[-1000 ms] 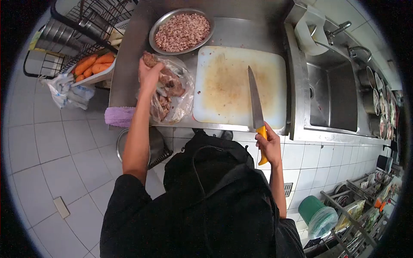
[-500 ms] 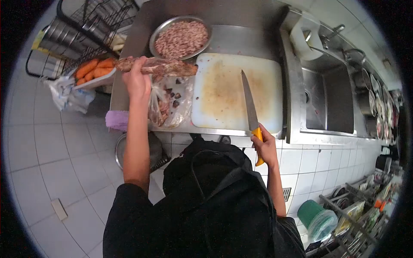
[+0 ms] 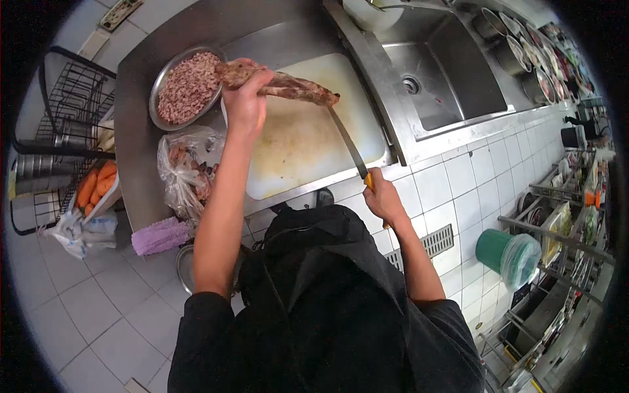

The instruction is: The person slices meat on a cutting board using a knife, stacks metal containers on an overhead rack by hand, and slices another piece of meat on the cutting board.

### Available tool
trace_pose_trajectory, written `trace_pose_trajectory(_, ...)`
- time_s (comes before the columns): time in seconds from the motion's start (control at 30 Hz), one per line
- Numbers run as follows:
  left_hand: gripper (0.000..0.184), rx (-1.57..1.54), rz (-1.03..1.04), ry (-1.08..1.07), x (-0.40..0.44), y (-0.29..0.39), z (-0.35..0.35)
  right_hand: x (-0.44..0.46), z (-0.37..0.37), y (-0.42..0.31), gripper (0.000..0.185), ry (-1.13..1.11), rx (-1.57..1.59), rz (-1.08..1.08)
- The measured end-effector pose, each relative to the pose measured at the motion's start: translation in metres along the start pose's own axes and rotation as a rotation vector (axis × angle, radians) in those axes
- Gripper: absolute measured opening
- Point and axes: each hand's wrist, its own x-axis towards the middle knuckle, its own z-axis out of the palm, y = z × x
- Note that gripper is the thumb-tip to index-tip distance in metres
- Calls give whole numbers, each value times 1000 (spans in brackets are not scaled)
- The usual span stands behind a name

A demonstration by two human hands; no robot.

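My left hand (image 3: 247,101) is closed around a long piece of browned meat (image 3: 295,88), held over the upper part of the white cutting board (image 3: 295,157). In my right hand (image 3: 385,198) is a knife (image 3: 351,145) with a yellow handle, its blade slanting up and left over the board's right side. The blade's tip meets or passes behind the meat's right end; I cannot tell which. A metal bowl (image 3: 154,105) of chopped meat (image 3: 189,88) stands left of the board. Below it lies a clear plastic bag (image 3: 180,171) with more meat pieces.
A sink (image 3: 452,78) lies to the right, with metal pots (image 3: 511,56) beyond it. Carrots (image 3: 95,187) and a wire rack (image 3: 78,98) are at the left. A purple cloth (image 3: 159,236) hangs at the counter's front edge. A green bucket (image 3: 496,252) stands on the floor.
My left hand has carried the meat rightward from above the bag to over the board. The knife tip now meets the meat's end in view. My head view has turned.
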Motion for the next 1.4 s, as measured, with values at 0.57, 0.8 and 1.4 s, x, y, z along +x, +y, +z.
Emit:
trace_pose_trajectory(0.57, 63, 778, -388, 174, -103, 2, -136, -25, 9, -14, 34, 84, -110, -44)
trace_pose_trajectory(0.8, 70, 1711, 291, -303, -89, -20, -113, -23, 7, -13, 32, 59, -145, 38)
trace_pose_trajectory(1.4, 52, 1423, 281, -811, -62, -90, -68, -52, -34, -18, 26, -11, -188, -22)
